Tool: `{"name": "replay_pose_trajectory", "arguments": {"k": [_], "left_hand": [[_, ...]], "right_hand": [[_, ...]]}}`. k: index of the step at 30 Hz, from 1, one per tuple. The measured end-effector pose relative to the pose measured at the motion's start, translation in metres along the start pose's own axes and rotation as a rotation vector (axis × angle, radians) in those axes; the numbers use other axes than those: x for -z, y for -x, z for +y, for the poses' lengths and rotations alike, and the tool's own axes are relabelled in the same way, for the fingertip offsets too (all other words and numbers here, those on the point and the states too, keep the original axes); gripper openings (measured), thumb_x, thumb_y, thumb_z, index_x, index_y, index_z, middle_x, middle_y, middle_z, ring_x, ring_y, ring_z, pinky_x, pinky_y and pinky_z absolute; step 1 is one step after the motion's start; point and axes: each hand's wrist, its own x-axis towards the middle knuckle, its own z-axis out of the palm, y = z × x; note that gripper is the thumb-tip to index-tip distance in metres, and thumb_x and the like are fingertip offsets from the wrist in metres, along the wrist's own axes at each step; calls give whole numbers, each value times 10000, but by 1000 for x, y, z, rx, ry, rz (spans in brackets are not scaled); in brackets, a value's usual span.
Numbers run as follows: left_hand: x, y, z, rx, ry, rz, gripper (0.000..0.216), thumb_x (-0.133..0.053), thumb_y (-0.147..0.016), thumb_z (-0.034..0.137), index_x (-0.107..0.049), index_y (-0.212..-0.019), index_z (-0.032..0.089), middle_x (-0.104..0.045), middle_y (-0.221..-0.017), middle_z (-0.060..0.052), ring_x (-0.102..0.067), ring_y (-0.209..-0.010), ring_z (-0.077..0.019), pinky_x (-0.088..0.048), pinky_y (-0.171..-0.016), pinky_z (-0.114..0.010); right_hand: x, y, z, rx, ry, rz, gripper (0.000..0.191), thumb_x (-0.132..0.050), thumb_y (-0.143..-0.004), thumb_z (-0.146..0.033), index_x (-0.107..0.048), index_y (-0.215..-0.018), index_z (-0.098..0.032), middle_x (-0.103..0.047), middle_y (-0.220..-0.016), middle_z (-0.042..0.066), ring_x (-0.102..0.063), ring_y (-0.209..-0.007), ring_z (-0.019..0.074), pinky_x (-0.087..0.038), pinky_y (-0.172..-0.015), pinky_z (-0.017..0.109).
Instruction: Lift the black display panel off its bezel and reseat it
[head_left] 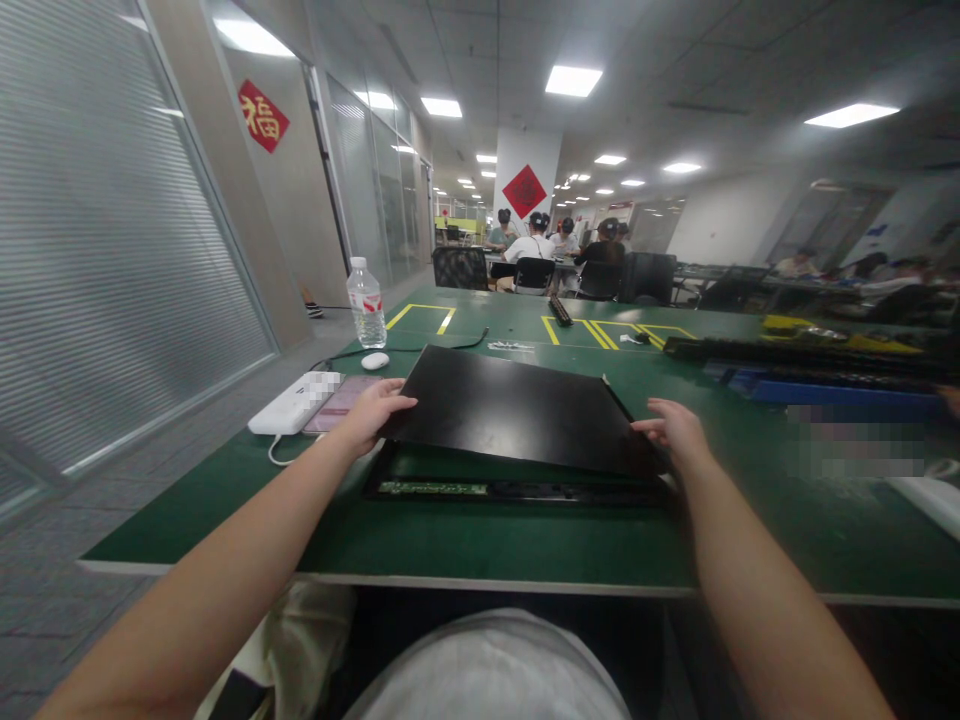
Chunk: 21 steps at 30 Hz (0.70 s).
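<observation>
A flat black panel (517, 405) lies tilted over a long black chassis (517, 489) on the green table (480, 540). My left hand (371, 412) grips the panel's left near edge, fingers curled over it. At the right near corner, my right hand (675, 432) holds the panel with its fingers bent on the edge. The panel's near side is raised above the chassis, showing a green strip inside.
A white power strip (294, 404) and a phone (341, 402) sit left of my left hand, with a white mouse (375, 361) and a water bottle (366, 302) behind. Black and blue long parts (810, 370) lie at right. Several people sit at tables farther back.
</observation>
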Motion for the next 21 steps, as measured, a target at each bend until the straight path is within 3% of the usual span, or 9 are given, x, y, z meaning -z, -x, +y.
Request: {"name": "replay_pose_trajectory", "arguments": {"k": [11,21], "left_hand": [[0,-1,-4,28,-91,-2,334,-805,-478,163,-668,-782,162,-724,-687,-28,-672,-606,-195,-501,-559,-276],[-5,3,-3,55,-98,28,386,-785,-469,133,-613,-809,186,-704,-662,-10,-666,-615,-208,-513,-600,-308]], "right_hand": [[-1,2,2,101,34,42,187,-612,-745,-227,-647,-924,-184,-661,-528,46,-614,-484,180,-382,-432,233],[2,0,7,125,232,41,326,-613,-769,-330,-688,-1047,-175,-709,-601,47,-548,-469,156,-429,-508,260]]}}
